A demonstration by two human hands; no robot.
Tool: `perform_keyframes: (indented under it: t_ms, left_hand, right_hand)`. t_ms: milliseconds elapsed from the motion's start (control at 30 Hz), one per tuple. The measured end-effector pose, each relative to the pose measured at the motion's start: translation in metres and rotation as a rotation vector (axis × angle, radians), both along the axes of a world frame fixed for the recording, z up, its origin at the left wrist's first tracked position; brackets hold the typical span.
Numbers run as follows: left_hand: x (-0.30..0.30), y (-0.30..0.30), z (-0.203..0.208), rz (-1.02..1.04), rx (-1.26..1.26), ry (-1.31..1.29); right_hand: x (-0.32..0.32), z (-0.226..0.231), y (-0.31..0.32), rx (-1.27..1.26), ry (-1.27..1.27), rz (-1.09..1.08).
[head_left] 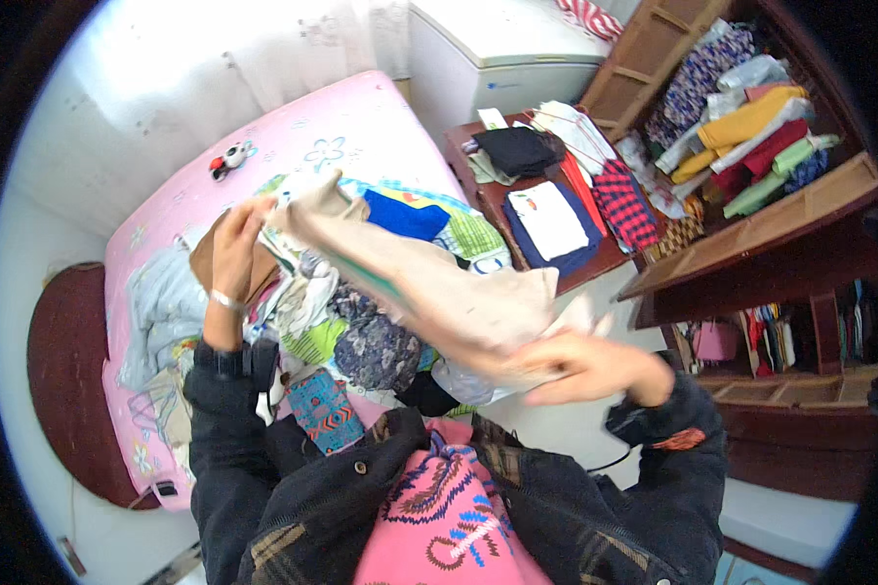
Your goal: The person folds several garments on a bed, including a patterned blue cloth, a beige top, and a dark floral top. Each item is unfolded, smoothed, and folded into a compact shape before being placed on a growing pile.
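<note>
A beige garment (429, 263) with a green stripe along its near side is stretched between my hands, blurred by motion. My left hand (236, 244) pinches its upper left end. At the lower right end, my right hand (585, 366) grips the cloth, its fingers partly smeared. Beneath the garment lies a heap of mixed clothes on the bed, with a dark patterned piece (376, 346), a blue piece (407, 216) and a brown piece (205, 255) showing. A teal and orange patterned cloth (327, 409) lies close to my body.
The pink flowered bed (312, 117) carries a small panda toy (228, 161). Right of it, a brown wooden table (605, 255) holds folded clothes, including a white one (551, 219). An open wooden wardrobe (751, 234) full of clothes stands at the right; a white chest freezer (517, 58) is behind.
</note>
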State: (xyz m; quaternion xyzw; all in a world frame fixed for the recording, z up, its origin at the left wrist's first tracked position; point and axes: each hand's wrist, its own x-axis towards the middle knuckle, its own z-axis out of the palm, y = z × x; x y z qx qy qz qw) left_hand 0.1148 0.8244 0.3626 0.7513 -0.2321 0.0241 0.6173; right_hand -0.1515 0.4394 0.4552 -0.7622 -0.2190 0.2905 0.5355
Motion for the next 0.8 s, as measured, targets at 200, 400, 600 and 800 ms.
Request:
perform_keyframes:
  t_ms: [200,400,600,800]
  left_hand:
    - [0.004,0.06,-0.202,0.157,-0.034,0.52]
    - [-0.082,0.106,-0.376,0.653,0.113,0.537]
    - [-0.277,0.039,-0.387,0.493,-0.474,1.703]
    - [-0.331,-0.022,-0.383,0.517,-0.38,1.702]
  right_hand:
    - [0.011,-0.226,0.104,0.143,0.21,0.078]
    - [0.002,-0.374,0.214,0.107,0.431,-0.075]
    - [-0.02,-0.416,0.209,0.492,0.621,0.107]
    - [-0.033,-0.415,0.104,0.206,1.007,-0.177]
